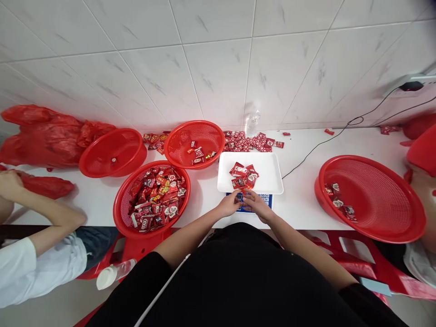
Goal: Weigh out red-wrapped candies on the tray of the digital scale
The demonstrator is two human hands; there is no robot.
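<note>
My left hand (229,204) and my right hand (258,205) meet over the blue keypad (265,198) of a scale, at the front edge of its white tray (272,175). Between their curled fingertips is a small red candy packet (243,191), partly covered by the fingers. Several red candy packets (251,176) lie in a loose heap on the tray, just beyond my hands. To the left stands a red basket (120,206) heaped with mixed red-wrapped candies (158,195).
Behind are a red basket (177,136) with a few candies, a row of red packets (235,141) and a clear bottle (252,121). Another red basket (381,195) stands right, one (112,152) left. A black cable (318,144) crosses the table. A person's arm (51,204) is at left.
</note>
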